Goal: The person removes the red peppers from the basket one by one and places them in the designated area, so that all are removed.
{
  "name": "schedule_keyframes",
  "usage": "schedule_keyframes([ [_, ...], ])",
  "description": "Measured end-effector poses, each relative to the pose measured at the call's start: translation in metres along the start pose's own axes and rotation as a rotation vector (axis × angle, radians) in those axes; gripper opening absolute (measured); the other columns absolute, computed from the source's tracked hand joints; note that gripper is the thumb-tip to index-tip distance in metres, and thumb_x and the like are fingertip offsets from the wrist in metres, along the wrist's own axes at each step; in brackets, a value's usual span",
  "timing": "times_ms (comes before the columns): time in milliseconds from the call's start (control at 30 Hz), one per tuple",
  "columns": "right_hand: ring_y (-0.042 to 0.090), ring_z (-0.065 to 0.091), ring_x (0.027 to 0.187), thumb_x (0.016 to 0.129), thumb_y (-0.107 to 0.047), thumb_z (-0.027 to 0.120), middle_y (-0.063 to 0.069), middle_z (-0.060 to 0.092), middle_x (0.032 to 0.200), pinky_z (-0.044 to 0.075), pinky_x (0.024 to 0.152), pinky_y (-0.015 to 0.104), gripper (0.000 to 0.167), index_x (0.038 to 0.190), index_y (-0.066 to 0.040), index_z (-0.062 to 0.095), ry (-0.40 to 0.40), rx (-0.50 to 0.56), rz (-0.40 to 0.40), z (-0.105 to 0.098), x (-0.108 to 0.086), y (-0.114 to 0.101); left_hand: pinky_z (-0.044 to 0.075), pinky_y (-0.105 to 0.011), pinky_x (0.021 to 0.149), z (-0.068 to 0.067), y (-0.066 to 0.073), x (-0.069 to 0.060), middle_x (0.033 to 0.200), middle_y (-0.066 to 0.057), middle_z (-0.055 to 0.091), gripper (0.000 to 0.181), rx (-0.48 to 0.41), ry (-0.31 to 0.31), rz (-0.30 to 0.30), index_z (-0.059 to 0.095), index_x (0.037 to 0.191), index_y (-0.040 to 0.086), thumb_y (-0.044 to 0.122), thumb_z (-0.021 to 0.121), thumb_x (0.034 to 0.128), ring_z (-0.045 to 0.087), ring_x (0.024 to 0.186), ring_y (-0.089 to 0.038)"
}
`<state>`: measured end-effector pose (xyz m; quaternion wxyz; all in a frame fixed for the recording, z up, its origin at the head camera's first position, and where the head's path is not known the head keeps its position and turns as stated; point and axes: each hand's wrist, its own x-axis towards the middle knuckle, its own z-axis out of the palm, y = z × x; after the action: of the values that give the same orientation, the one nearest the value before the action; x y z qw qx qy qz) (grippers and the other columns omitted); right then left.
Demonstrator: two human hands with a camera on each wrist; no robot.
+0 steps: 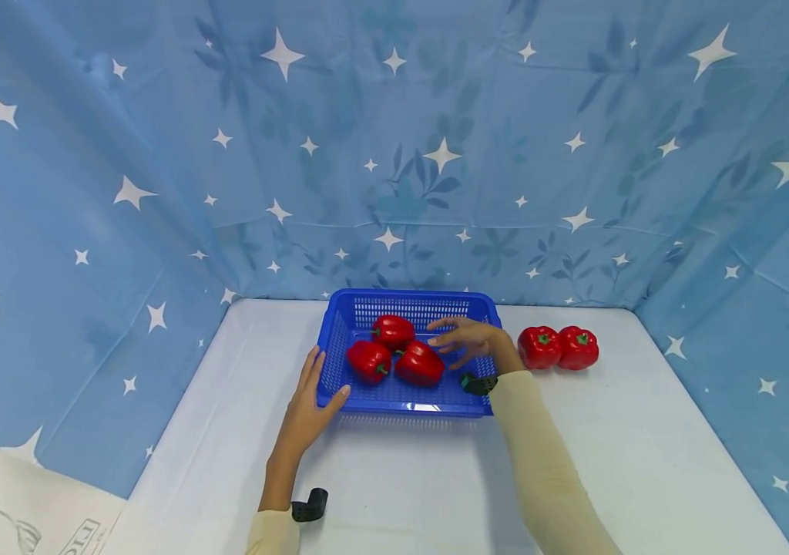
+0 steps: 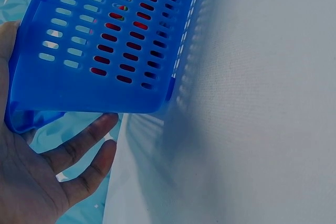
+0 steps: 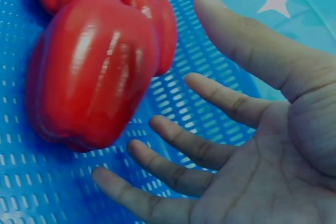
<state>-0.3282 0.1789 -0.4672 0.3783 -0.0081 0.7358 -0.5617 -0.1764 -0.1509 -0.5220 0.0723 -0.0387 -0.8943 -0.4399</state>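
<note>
Three red peppers lie in a blue perforated basket [image 1: 408, 410]: one at the back [image 1: 393, 330], one at left [image 1: 368, 361], one at right [image 1: 421, 364]. My left hand [image 1: 303, 416] touches the basket's left side near its front corner, fingers extended; the left wrist view shows the hand [image 2: 31, 182] at the end of the basket [image 2: 94, 90]. Over the basket's right part hovers my right hand [image 1: 467, 339], holding nothing. Seen from the right wrist, that hand [image 3: 262, 156] has spread, slightly bent fingers beside a large pepper [image 3: 97, 72], with a gap between.
Two more red peppers, one [image 1: 539, 348] and another [image 1: 578, 348], sit side by side on the white table [image 1: 394, 478], right of the basket. A blue star-patterned curtain [image 1: 339, 185] stands behind and at both sides. Dark bands are on both wrists.
</note>
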Motion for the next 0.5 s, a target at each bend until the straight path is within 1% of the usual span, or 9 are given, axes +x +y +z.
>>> schedule_keyframes([
  [67,0.041,0.045,0.133,0.091,-0.025,0.069,0.019,0.043,0.146,0.05,0.093,0.062,0.058,0.142,-0.014,0.044,-0.012,0.007,0.024,0.003,0.003,0.001,0.029,-0.062,0.11,0.0,0.0,0.0,0.166,0.004,0.007,0.087,-0.004,0.004,-0.002,0.019,0.157,0.019,0.055,0.06,0.0904,0.018,0.151,-0.035],
  [233,0.043,0.042,0.134,0.09,-0.024,0.071,0.02,0.041,0.146,0.052,0.09,0.061,0.058,0.142,-0.015,0.045,-0.017,0.014,0.054,0.007,0.008,0.004,0.03,-0.062,0.109,0.001,-0.001,-0.001,0.166,0.003,0.008,0.087,-0.01,0.009,0.002,0.019,0.157,0.018,0.055,0.06,0.09,0.019,0.15,-0.035],
  [367,0.043,0.043,0.132,0.089,-0.024,0.072,0.019,0.042,0.146,0.054,0.086,0.06,0.06,0.141,-0.014,0.045,-0.014,0.012,0.064,0.009,0.011,0.006,0.03,-0.062,0.108,0.001,-0.001,-0.001,0.166,0.001,0.008,0.087,-0.002,0.008,0.003,0.019,0.157,0.018,0.056,0.059,0.0903,0.019,0.15,-0.036],
  [500,0.042,0.042,0.133,0.088,-0.024,0.073,0.019,0.042,0.145,0.054,0.085,0.06,0.061,0.141,-0.013,0.045,-0.031,0.004,0.061,0.012,0.013,0.006,0.029,-0.062,0.11,0.001,0.0,0.0,0.166,0.004,0.007,0.087,0.002,0.005,-0.007,0.018,0.158,0.019,0.056,0.059,0.0904,0.018,0.151,-0.035],
])
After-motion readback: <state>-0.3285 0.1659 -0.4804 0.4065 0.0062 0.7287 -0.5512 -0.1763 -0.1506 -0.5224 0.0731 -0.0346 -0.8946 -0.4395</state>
